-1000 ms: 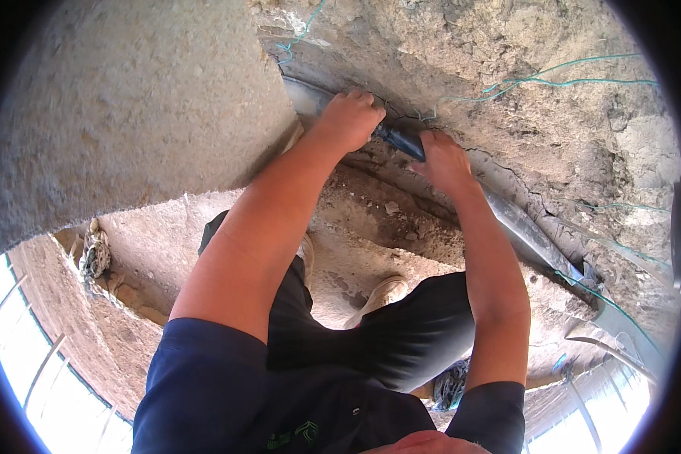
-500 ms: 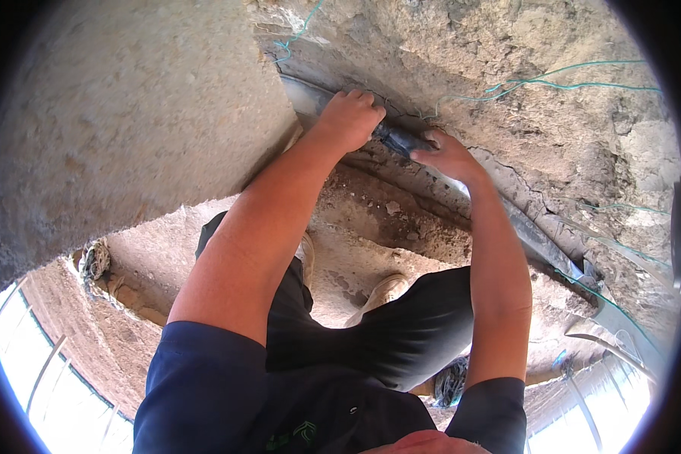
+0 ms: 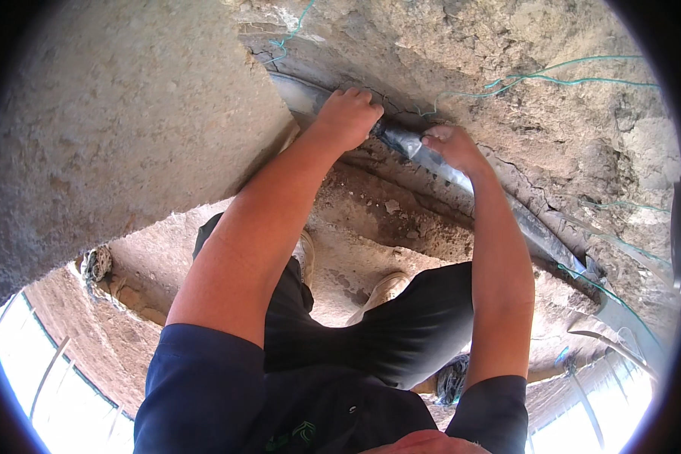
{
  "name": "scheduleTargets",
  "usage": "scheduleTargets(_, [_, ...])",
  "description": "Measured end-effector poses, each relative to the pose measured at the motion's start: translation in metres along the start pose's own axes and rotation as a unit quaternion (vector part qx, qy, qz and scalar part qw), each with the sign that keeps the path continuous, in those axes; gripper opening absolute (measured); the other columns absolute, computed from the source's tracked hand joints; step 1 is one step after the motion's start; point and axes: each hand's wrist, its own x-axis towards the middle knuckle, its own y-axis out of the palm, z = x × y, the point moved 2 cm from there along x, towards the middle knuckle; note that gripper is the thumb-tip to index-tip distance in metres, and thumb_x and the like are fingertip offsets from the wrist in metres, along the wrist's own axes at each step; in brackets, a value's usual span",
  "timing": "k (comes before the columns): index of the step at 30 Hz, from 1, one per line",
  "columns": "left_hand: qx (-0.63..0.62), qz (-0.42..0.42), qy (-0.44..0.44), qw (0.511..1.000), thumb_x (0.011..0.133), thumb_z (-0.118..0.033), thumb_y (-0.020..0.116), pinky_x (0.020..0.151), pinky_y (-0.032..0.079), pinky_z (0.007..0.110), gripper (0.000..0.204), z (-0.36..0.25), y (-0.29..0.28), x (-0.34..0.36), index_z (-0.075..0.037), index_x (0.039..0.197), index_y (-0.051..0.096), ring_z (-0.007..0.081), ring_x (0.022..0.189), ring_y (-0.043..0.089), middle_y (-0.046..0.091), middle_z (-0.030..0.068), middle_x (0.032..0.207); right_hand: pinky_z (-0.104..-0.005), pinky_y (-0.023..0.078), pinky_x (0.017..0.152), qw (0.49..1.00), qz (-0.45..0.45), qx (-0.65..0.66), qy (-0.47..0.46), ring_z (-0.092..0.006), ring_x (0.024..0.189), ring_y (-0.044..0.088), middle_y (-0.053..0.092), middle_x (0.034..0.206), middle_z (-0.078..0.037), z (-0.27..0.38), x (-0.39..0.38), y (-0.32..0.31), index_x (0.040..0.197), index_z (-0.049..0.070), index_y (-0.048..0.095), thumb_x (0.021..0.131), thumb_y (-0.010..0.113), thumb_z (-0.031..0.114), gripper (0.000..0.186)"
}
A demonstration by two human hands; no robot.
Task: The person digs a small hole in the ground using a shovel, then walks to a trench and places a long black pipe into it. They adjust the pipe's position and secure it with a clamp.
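pipe [image 3: 431, 157] gripped by both hands in the cracked earth wall

head view: the dark pipe's long axis runs from far left down to near right along the groove; left hand [image 3: 348, 113] is clenched around it further left, right hand [image 3: 450, 147] is closed on it just beside, both touching, green twine [image 3: 552, 76] above.

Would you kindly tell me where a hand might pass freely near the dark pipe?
Bare dirt lies below the dark pipe, between the forearms, above the shoes. It is crowded along the pipe itself: the left hand and right hand grip it, and green strings cross the earth wall above.
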Motion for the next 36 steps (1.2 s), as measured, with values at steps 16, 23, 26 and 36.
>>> scheduleTargets(16, [0.003,-0.006,-0.001,1.000,0.081,-0.014,0.075,0.097,0.049,0.044,0.035,-0.001,0.001,-0.001,-0.015,0.116,0.070,0.0284,0.118,0.060,0.065,0.0087,0.118,-0.0376,0.052,0.086,0.999,0.021,-0.003,-0.036,-0.0228,0.094,0.066,0.074,0.103,-0.012,0.014,0.007,0.016,0.113,0.000,0.073,0.092,0.077,0.038,0.043])
scheduleTargets(23, [-0.011,-0.016,-0.004,1.000,0.084,-0.009,0.070,0.096,0.050,0.045,0.032,-0.004,0.001,0.000,-0.014,0.116,0.071,0.0297,0.118,0.060,0.065,0.0098,0.117,-0.0383,0.052,0.081,1.000,-0.007,0.015,-0.024,-0.0243,0.090,0.066,0.073,0.097,-0.015,0.008,0.014,0.018,0.109,0.000,0.074,0.091,0.077,0.036,0.041])
scheduleTargets(26, [-0.008,-0.013,-0.003,1.000,0.084,-0.009,0.070,0.096,0.050,0.045,0.032,-0.001,0.003,0.000,-0.014,0.115,0.071,0.0296,0.118,0.060,0.064,0.0097,0.118,-0.0413,0.053,0.088,1.000,-0.008,0.010,-0.027,-0.0332,0.098,0.071,0.075,0.104,-0.022,0.015,0.013,0.018,0.112,-0.001,0.074,0.089,0.077,0.036,0.044])
scheduleTargets(36, [-0.017,0.074,-0.025,0.997,0.078,-0.019,0.084,0.108,0.044,0.046,0.048,-0.003,-0.006,0.002,-0.015,0.124,0.069,0.0302,0.129,0.052,0.060,0.0087,0.128,-0.0379,0.053,0.080,0.998,-0.015,0.015,-0.052,-0.0229,0.089,0.069,0.075,0.097,-0.016,0.030,0.009,0.022,0.109,-0.003,0.073,0.091,0.078,0.033,0.041])
